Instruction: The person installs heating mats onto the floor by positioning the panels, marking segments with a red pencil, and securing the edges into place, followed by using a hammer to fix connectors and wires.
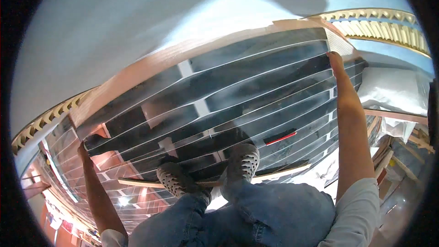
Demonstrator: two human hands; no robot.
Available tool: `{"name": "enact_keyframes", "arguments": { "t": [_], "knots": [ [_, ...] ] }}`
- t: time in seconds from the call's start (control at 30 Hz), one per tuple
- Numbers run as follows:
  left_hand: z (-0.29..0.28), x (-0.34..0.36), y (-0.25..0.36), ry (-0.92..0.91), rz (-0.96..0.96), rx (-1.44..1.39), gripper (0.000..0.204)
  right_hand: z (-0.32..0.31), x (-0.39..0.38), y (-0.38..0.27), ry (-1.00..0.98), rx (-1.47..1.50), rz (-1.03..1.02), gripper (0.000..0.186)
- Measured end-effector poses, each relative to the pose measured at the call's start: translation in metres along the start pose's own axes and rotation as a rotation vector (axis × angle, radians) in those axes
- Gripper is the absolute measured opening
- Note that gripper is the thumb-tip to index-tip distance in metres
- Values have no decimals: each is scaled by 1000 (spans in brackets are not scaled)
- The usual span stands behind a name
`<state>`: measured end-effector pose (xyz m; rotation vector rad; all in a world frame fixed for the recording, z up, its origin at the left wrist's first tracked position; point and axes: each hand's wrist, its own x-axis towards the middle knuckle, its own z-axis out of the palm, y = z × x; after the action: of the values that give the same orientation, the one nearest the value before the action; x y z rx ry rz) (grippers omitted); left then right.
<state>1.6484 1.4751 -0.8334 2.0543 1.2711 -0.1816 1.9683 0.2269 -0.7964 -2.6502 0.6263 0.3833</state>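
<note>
A wide, glossy dark sheet (270, 75) with pale lines spreads out in front of me. Its far edge lies along a light wooden strip beside the pale wall. At the sheet's left edge my left hand (83, 150) is closed, its fingers partly hidden. My right hand (335, 59) grips the far right edge, thumb side up, arm stretched out. Between the hands, on the dark lined surface nearer to me, lies a slim red and black tool (281, 138), too small to name. Below it, my shoes stand on the lined surface.
A thin wooden strip (286, 172) runs by my feet. Gold ornamental moulding (379, 25) follows the wall on the right and left. A white plastic-wrapped bundle (393, 89) rests at the right, above scattered timber pieces (402, 155). The left side drops away to a cluttered area.
</note>
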Motion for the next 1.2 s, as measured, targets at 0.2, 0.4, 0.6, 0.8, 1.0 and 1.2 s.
{"name": "enact_keyframes", "arguments": {
  "t": [0.2,0.4,0.6,0.8,1.0,1.2],
  "knots": [
    [-40,-12,2,36,-8,-577,26,20,-6,-36,42,438,223,21],
    [8,-19,62,-397,277,-593,25,-24,-6,-50,118,508,281,19],
    [-17,46,68,-158,-38,-423,22,-20,11,-64,128,412,315,26],
    [-16,58,53,-145,153,-164,24,-16,2,-73,105,630,361,23],
    [-38,48,56,-149,684,163,27,-6,22,-53,38,659,212,24],
    [-35,56,53,-195,695,655,34,3,34,-45,47,626,265,27]
  ]
}}
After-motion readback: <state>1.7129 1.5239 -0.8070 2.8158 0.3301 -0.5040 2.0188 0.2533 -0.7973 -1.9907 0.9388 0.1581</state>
